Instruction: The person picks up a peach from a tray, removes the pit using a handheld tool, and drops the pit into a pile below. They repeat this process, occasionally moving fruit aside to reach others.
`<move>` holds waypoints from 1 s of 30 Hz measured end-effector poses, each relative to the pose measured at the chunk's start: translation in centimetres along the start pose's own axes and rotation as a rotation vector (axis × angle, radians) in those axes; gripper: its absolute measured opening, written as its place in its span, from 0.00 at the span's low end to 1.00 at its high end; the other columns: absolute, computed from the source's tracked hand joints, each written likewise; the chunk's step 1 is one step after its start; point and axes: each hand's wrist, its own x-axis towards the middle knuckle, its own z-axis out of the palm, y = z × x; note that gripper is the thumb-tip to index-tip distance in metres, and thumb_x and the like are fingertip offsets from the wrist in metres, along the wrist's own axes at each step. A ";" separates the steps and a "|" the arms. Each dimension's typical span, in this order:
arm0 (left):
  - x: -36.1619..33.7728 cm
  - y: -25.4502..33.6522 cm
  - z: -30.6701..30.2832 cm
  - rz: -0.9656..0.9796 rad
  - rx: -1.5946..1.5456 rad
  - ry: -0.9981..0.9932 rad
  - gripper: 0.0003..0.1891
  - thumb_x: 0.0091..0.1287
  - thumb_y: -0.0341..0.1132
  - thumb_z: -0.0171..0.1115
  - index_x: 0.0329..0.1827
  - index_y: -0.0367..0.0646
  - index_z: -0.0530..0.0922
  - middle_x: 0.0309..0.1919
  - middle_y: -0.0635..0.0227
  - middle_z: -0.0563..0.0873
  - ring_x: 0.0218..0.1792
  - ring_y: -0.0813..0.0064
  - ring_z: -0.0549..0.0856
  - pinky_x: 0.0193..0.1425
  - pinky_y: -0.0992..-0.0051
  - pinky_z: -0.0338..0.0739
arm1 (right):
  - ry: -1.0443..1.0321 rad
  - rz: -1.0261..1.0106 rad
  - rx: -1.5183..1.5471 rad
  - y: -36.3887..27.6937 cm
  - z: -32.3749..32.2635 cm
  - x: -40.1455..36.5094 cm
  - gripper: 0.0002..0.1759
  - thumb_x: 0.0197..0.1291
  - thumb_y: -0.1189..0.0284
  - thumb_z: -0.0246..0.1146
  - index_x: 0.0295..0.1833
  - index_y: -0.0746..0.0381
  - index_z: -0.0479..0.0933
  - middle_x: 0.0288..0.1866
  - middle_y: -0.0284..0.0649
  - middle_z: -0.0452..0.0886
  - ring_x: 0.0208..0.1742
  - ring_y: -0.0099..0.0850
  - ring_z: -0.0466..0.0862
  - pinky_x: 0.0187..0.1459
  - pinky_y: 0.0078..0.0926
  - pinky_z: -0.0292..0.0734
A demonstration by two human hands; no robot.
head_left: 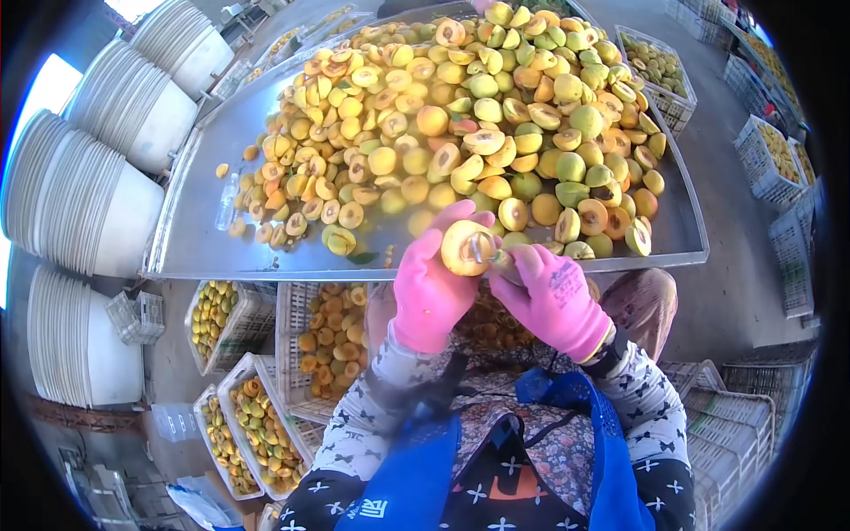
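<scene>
My left hand (434,288), in a pink glove, holds a halved yellow peach (462,249) with its cut face turned up toward me. In my pink-gloved right hand (551,296) is a small pitting tool (501,260), its handle gripped between thumb and fingers. The tool's metal loop tip lies against the middle of the cut face. Both hands are just over the near edge of a metal table (310,265), where a large heap of halved and whole peaches (390,115) is spread.
Below the table stand crates of fruit, one (332,341) right by my knees. Stacked white tubs (133,106) line the left side. More fruit crates (655,66) stand at the right, and empty stacked crates (726,434) sit at lower right. A clear bottle (227,202) lies on the table.
</scene>
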 end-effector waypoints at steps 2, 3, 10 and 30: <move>0.0 -0.3 0.6 0.014 0.042 0.045 0.25 0.78 0.44 0.46 0.70 0.36 0.69 0.60 0.49 0.79 0.58 0.56 0.81 0.66 0.61 0.73 | -0.043 -0.015 -0.113 0.2 0.5 -0.2 0.17 0.61 0.62 0.68 0.49 0.59 0.73 0.32 0.41 0.79 0.32 0.43 0.83 0.34 0.42 0.76; 0.0 -0.3 0.7 0.014 0.095 0.056 0.24 0.77 0.43 0.48 0.69 0.37 0.70 0.58 0.50 0.80 0.56 0.59 0.81 0.64 0.62 0.74 | -0.063 -0.017 -0.139 0.2 0.5 -0.2 0.17 0.61 0.61 0.67 0.49 0.59 0.73 0.33 0.41 0.79 0.32 0.42 0.83 0.34 0.41 0.76; -0.5 -1.2 0.9 0.013 0.266 0.177 0.16 0.74 0.33 0.58 0.62 0.38 0.75 0.49 0.57 0.84 0.47 0.70 0.84 0.55 0.70 0.79 | -0.213 -0.010 -0.257 0.6 1.0 -1.1 0.18 0.61 0.64 0.66 0.51 0.61 0.71 0.34 0.44 0.79 0.34 0.45 0.83 0.35 0.42 0.76; 0.2 -1.2 1.8 0.072 0.553 0.351 0.27 0.79 0.51 0.48 0.38 0.33 0.80 0.31 0.59 0.85 0.30 0.68 0.85 0.37 0.71 0.83 | -0.383 0.371 0.662 -1.1 3.0 -2.7 0.13 0.58 0.72 0.66 0.43 0.67 0.72 0.23 0.45 0.79 0.22 0.44 0.80 0.27 0.37 0.74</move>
